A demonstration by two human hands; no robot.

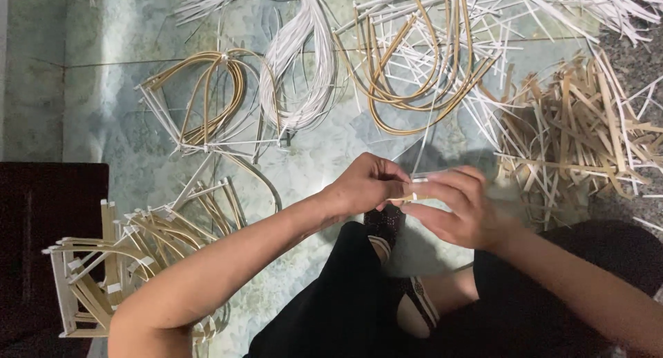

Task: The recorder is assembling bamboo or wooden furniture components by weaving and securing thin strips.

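Observation:
My left hand (pixel 362 185) and my right hand (pixel 456 206) meet at the middle of the view, above my knees. Both pinch the same thin white strip (pixel 421 180), whose short pale end shows between the fingertips. A long thin strip (pixel 429 123) runs up from my hands toward the loops on the floor. How the strip is bent inside my fingers is hidden.
Bent tan cane loops (pixel 414 68) and a white strip bundle (pixel 304 61) lie on the floor ahead. A pile of tan offcuts (pixel 580 130) lies right. Finished bent frames (pixel 117 254) are stacked at left beside a dark mat (pixel 41 227). My sandalled foot (pixel 407 289) is below.

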